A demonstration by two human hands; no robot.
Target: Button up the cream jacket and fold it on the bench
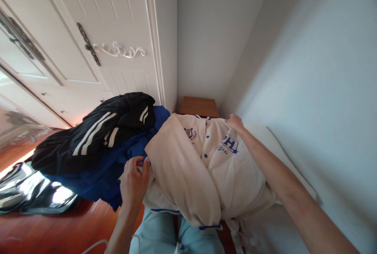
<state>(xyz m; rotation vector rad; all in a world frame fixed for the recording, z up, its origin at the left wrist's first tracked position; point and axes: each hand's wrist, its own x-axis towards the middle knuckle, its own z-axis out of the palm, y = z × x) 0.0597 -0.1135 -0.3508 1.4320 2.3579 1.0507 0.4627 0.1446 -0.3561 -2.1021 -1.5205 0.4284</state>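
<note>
A cream jacket (182,163) with blue buttons, blue trim and a blue letter patch lies spread in front of me, one sleeve folded diagonally across its front. My left hand (134,175) is at the jacket's left edge, fingers curled and apart, with nothing visible between them. At the jacket's far right shoulder, my right hand (235,122) has its fingers closed on the cloth. Just left of the jacket are a blue garment (97,183) and, on top of it, a black garment (123,108) with white stripes.
White wardrobe doors (126,22) with dark handles stand at the back left. A brown wooden surface (198,106) shows beyond the jacket. A grey wall (309,69) rises on the right. A shiny black bag (35,191) lies on the reddish wood floor (70,230).
</note>
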